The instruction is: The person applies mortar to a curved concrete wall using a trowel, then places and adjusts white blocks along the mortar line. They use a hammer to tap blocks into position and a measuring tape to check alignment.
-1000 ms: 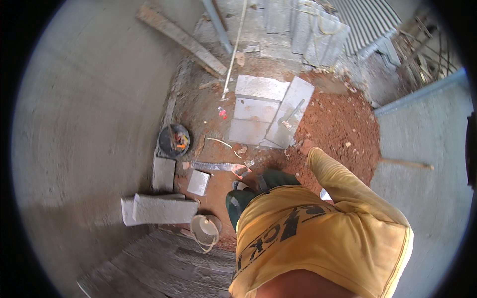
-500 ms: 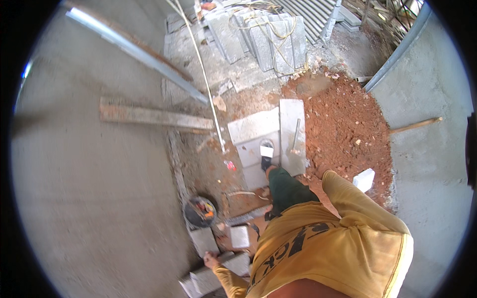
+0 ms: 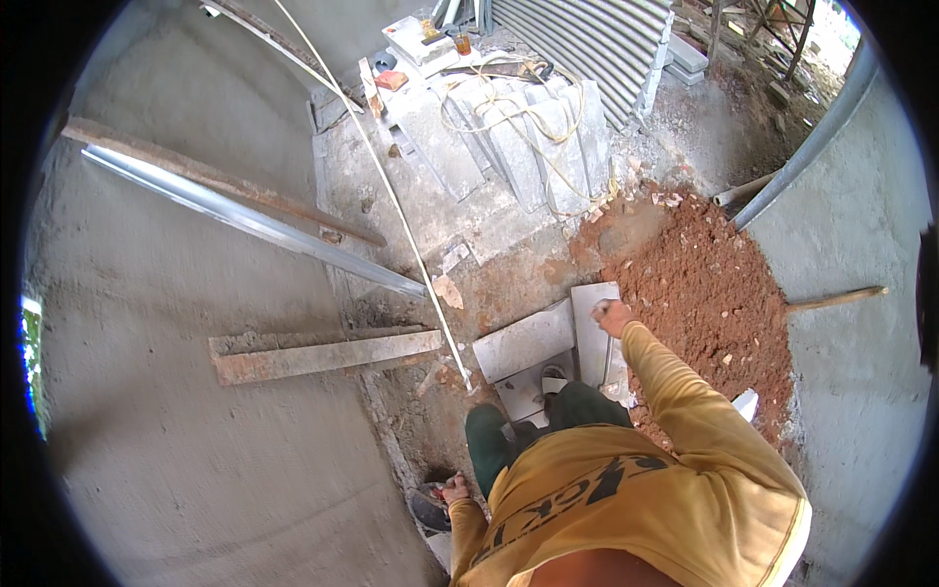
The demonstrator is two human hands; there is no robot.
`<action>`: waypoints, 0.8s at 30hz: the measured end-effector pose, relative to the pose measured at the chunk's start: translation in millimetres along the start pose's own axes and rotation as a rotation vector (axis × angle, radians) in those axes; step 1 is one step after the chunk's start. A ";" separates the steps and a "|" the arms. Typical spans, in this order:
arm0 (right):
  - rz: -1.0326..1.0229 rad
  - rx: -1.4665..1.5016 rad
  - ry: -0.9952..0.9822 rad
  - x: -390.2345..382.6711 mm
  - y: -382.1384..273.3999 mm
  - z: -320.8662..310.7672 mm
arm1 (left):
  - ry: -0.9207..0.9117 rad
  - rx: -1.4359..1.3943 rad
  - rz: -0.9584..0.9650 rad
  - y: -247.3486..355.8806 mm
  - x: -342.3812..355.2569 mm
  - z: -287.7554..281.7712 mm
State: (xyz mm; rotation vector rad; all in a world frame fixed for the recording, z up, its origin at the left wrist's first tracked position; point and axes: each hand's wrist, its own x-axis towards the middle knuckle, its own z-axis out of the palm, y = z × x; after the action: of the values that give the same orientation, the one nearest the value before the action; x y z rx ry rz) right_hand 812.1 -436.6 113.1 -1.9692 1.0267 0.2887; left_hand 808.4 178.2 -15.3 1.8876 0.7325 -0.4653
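Okay, right hand point(image 3: 613, 315): fingers curled in at the far end of a long, flat, pale-grey masonry slab point(image 3: 591, 357); can't tell if they're pinching anything, too small from up here.
Long slab spot: lies flat between the red-brown soil heap point(image 3: 704, 303) and a wider pale-grey rectangular slab point(image 3: 523, 340), with a sandalled foot point(image 3: 554, 376) just beside it.
Long slab feel: stiff, no flex, and I'd guess fairly heavy. Probably gritty rather than slick, though loose dirt could make it slip; corners look like the bit that'd chip.
Long slab hold: I'd go for both long edges near the middle, fingers under, not one corner.
Left hand point(image 3: 455, 487): down by a round black bucket point(image 3: 427, 511), fingers bent at its rim; can't tell whether it has hold of anything.
Black bucket feel: likely light plastic, so the rim's the natural grab.
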 end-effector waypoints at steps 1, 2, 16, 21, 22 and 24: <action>0.025 0.005 0.029 3.2 10.3 -8.6 | -0.074 -0.022 0.194 10.1 14.0 0.7; 0.071 0.023 0.048 7.0 24.5 -14.4 | -0.144 0.259 0.199 21.5 24.2 1.2; 0.335 -0.769 -0.509 -119.0 231.1 73.3 | -0.636 1.781 0.778 253.3 160.5 137.1; 0.516 -0.389 -0.313 -9.0 230.6 129.5 | -0.406 0.613 0.215 315.2 249.2 223.8; 0.342 -0.560 -0.234 19.9 219.1 136.6 | -0.390 0.562 0.239 330.6 268.1 245.1; 0.373 -0.338 -0.042 90.9 178.0 142.5 | -0.336 0.541 0.225 367.4 308.0 276.8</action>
State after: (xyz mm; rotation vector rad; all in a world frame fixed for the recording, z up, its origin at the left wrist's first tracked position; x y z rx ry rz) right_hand 760.4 -424.5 -126.6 -2.0424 1.3880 0.7470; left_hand 1285.1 -98.4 -68.3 2.2756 0.1697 -0.8734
